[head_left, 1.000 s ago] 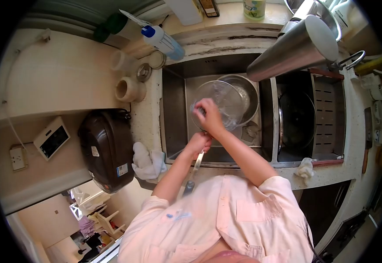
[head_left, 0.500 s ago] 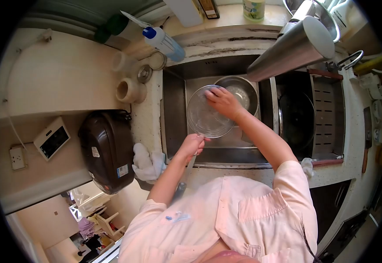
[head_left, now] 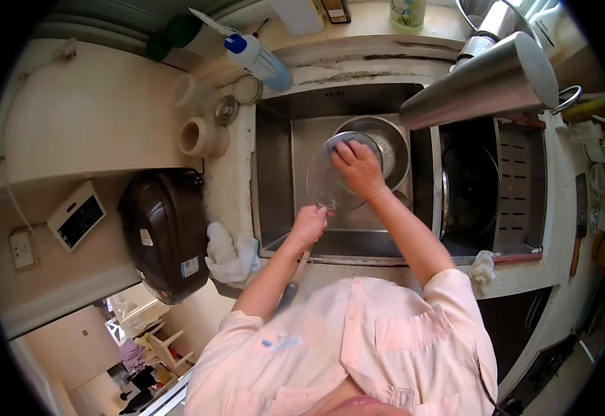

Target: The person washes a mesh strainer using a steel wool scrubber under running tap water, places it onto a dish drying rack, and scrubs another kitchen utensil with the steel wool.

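Observation:
My left hand (head_left: pixel 309 225) is closed around the handle of a round fine-mesh strainer (head_left: pixel 325 182), just below its rim. The strainer is tilted over the sink (head_left: pixel 299 139). Against the upper part of the mesh, my right hand (head_left: pixel 359 168) presses with bent fingers held together; whatever may be under the fingertips is hidden. Partly behind the strainer and my right hand, a round metal basin (head_left: pixel 398 142) rests in the sink.
A wide steel faucet-like cylinder (head_left: pixel 483 83) juts over the sink's right side. Right of it lie a dark pan (head_left: pixel 470 191) and a slotted rack (head_left: pixel 516 184). On the left stand a brown appliance (head_left: pixel 167 232), a white cloth (head_left: pixel 229 253) and a blue-capped bottle (head_left: pixel 257 61).
The strainer has tipped and now shows as a narrower oval, shifted slightly right. My right hand has moved a little right and down along with it.

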`<action>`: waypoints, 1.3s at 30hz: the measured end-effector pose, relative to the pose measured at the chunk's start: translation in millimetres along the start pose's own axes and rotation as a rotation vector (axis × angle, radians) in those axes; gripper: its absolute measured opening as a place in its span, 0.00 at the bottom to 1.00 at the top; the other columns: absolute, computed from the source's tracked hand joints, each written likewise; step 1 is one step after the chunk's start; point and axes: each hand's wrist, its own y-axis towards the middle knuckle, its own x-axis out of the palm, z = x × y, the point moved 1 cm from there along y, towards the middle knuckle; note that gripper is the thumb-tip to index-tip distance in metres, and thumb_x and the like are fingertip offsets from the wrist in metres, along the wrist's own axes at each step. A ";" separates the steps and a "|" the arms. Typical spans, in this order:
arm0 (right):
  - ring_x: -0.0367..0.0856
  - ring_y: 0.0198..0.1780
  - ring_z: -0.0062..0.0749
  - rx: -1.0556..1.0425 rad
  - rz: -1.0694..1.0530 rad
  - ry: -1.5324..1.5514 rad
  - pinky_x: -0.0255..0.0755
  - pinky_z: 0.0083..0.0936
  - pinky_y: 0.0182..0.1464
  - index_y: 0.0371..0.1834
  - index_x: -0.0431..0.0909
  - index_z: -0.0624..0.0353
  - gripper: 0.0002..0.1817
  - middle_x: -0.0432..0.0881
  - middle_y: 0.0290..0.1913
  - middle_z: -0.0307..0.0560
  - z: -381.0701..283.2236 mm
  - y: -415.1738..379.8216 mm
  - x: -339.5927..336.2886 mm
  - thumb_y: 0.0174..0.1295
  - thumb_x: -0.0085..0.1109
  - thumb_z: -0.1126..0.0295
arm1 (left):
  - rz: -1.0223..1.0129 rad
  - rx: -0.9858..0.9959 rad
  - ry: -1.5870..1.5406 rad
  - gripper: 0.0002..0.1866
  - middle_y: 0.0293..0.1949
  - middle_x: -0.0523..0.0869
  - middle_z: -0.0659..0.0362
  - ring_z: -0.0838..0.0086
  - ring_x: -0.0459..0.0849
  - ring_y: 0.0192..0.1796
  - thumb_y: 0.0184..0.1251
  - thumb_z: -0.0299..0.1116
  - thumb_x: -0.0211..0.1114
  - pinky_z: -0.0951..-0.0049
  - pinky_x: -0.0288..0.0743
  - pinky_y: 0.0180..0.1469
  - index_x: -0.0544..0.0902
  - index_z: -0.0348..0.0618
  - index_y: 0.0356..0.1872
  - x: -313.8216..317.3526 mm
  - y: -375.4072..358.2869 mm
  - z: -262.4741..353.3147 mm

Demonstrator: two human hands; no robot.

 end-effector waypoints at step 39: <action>0.69 0.49 0.46 0.804 -0.068 0.888 0.68 0.36 0.46 0.32 0.75 0.55 0.07 0.72 0.46 0.46 -62.2 -20.9 33.1 0.50 0.61 0.72 | 0.116 0.202 -0.008 0.13 0.12 0.64 0.69 0.85 0.59 0.11 0.71 0.35 0.47 0.81 0.53 0.12 0.76 0.38 0.34 -3.3 21.2 -1.1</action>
